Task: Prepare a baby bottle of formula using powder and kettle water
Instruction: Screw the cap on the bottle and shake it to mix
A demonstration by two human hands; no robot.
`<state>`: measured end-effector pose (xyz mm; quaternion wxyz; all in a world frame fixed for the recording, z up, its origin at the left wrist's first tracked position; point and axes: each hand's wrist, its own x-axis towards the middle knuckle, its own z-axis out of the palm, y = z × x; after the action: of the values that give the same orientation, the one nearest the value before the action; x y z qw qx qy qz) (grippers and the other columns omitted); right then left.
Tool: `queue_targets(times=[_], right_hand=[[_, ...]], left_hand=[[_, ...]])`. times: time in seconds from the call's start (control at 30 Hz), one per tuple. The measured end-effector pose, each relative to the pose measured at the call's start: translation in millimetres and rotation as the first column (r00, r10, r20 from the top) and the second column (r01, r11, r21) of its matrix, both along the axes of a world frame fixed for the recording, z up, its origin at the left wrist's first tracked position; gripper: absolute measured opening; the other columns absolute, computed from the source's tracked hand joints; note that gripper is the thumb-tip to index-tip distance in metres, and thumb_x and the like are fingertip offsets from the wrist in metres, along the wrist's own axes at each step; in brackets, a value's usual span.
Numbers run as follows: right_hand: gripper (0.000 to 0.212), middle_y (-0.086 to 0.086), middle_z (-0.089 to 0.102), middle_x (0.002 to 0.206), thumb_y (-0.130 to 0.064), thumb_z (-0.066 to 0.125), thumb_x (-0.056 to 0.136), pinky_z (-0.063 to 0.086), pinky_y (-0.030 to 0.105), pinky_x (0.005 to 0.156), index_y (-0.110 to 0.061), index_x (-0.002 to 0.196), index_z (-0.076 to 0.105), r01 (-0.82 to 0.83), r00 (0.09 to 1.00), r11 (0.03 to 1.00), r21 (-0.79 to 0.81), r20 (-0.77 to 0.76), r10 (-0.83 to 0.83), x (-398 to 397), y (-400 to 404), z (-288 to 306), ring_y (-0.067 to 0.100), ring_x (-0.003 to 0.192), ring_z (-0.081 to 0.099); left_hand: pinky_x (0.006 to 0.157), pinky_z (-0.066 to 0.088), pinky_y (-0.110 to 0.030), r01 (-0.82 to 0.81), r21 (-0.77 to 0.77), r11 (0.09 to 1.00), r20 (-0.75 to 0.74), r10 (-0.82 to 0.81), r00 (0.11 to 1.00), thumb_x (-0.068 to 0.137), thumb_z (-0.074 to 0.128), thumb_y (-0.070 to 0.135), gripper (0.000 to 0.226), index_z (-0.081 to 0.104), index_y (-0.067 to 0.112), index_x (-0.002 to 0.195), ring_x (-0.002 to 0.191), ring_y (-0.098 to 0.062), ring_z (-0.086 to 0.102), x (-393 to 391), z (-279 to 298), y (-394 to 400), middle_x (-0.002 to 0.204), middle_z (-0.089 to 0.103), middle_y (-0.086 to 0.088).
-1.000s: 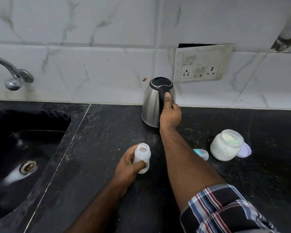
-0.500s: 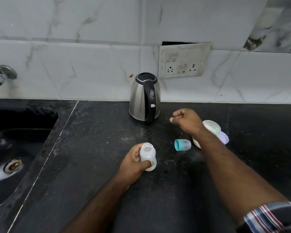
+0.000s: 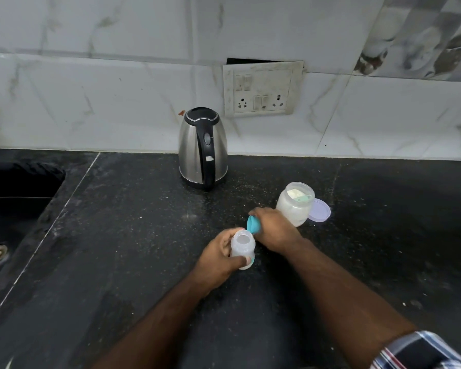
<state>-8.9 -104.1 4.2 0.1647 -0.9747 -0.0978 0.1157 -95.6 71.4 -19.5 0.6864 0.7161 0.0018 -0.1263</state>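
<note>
Near the middle of the frame, slightly low, the left hand (image 3: pixel 218 258) wraps its grip around a small translucent baby bottle (image 3: pixel 242 249), fingers behind it and the thumb curled across the front near the base. The bottle stands upright on the black speckled desk (image 3: pixel 131 235) with its round mouth uncovered, and a thin teal band shows at its lower right edge.

Just to the right, the right hand (image 3: pixel 273 230) has its grip closed on a teal bottle cap (image 3: pixel 252 224), pinched between curled fingers so that only part of the cap shows at the hand's left side. The cap sits just above and right of the bottle's mouth, very close to the rim; whether they touch cannot be told.

Behind the right hand, right of centre, a clear jar of pale powder (image 3: pixel 295 203) stands uncovered, with a light green scoop (image 3: pixel 304 198) lying inside at the top. Its pale lilac lid (image 3: pixel 320 210) lies flat on the desk, touching the jar's right side.

A steel kettle (image 3: pixel 202 147) with a black handle and lid stands against the back wall in the upper centre, well apart from the hands. A switch and socket plate (image 3: pixel 262 89) hangs on the marble tiles above and right of it. A dark sink (image 3: pixel 16 198) fills the left edge.
</note>
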Motion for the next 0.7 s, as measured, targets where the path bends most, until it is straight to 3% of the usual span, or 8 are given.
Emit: queue_targets(times=[0.07,0.13,0.2,0.3,0.4,0.47,0.57,0.7], right_hand=[[0.062,-0.002,0.064,0.129,-0.027,0.085,0.081,0.049,0.033,0.099,-0.024,0.136,0.055,0.131,0.991,0.957,0.259,-0.026,-0.129,-7.0,-7.9,-1.9,0.016,0.115,0.061],[0.058,-0.009,0.065,0.117,-0.026,0.087,0.079,0.051,0.023,0.084,-0.027,0.127,0.055,0.282,0.959,0.805,0.523,-0.118,-0.259,-13.6,-14.3,4.3,0.009,0.103,0.064],[0.057,-0.011,0.063,0.112,-0.022,0.087,0.079,0.050,0.015,0.071,-0.030,0.124,0.054,0.358,0.931,0.658,0.663,-0.203,-0.302,-18.7,-18.8,16.2,0.005,0.098,0.065],[0.060,-0.009,0.063,0.115,-0.014,0.085,0.081,0.054,0.021,0.082,-0.028,0.131,0.057,0.360,0.931,0.569,0.739,-0.245,-0.271,-24.3,-23.0,37.8,0.009,0.106,0.065],[0.055,-0.005,0.069,0.115,-0.008,0.084,0.080,0.057,0.028,0.089,-0.024,0.129,0.064,0.344,0.938,0.500,0.795,-0.266,-0.223,-30.5,-21.2,57.6,0.011,0.107,0.067],[0.052,-0.002,0.073,0.115,-0.005,0.084,0.080,0.058,0.030,0.088,-0.023,0.125,0.065,0.322,0.946,0.452,0.832,-0.269,-0.179,-35.6,-13.7,68.4,0.013,0.106,0.070],[0.047,0.006,0.077,0.112,0.001,0.084,0.079,0.059,0.034,0.080,-0.018,0.118,0.066,0.303,0.953,0.327,0.895,-0.287,-0.098,-43.6,0.3,76.9,0.019,0.100,0.074],[0.043,0.006,0.079,0.106,0.001,0.083,0.081,0.059,0.028,0.070,-0.014,0.118,0.065,0.318,0.945,0.238,0.918,-0.327,-0.005,-50.2,7.7,79.8,0.019,0.089,0.075]], left_hand=[[0.089,0.054,-0.019,-0.005,0.000,1.000,-0.012,0.005,1.000,0.078,0.077,-0.010,0.060,0.060,0.027,0.122,0.109,-0.002,0.070,0.7,-3.3,-0.8,0.124,0.070,0.001],[0.095,0.053,-0.020,0.021,0.007,1.000,-0.029,-0.021,0.999,0.081,0.077,-0.011,0.066,0.056,0.026,0.131,0.117,-0.001,0.067,0.3,-4.6,0.8,0.131,0.068,0.006],[0.106,0.049,-0.022,0.072,0.009,0.997,-0.049,-0.071,0.996,0.082,0.077,-0.012,0.077,0.047,0.021,0.145,0.128,-0.001,0.060,-0.7,-2.9,4.1,0.140,0.062,0.009],[0.118,0.039,-0.026,0.062,0.011,0.998,-0.069,-0.061,0.996,0.083,0.070,-0.019,0.084,0.039,0.017,0.153,0.141,-0.009,0.050,-1.1,7.1,16.9,0.152,0.053,0.001],[0.118,0.038,-0.029,-0.050,0.008,0.999,0.015,0.050,0.999,0.087,0.063,-0.020,0.074,0.047,0.025,0.142,0.140,-0.013,0.051,4.5,27.9,25.3,0.146,0.057,-0.001],[0.116,0.043,-0.032,-0.087,-0.033,0.996,0.071,0.090,0.993,0.088,0.068,-0.014,0.067,0.050,0.027,0.139,0.135,-0.013,0.057,9.3,44.3,20.1,0.141,0.061,-0.001],[0.102,0.054,-0.026,-0.079,-0.104,0.991,0.121,0.091,0.988,0.085,0.078,-0.004,0.068,0.052,0.019,0.143,0.123,-0.013,0.067,13.0,64.2,4.2,0.135,0.068,-0.002],[0.095,0.060,-0.031,-0.116,-0.097,0.988,0.184,0.133,0.974,0.083,0.079,-0.004,0.062,0.056,0.008,0.138,0.115,-0.022,0.071,14.0,73.9,-4.8,0.128,0.072,-0.008]])
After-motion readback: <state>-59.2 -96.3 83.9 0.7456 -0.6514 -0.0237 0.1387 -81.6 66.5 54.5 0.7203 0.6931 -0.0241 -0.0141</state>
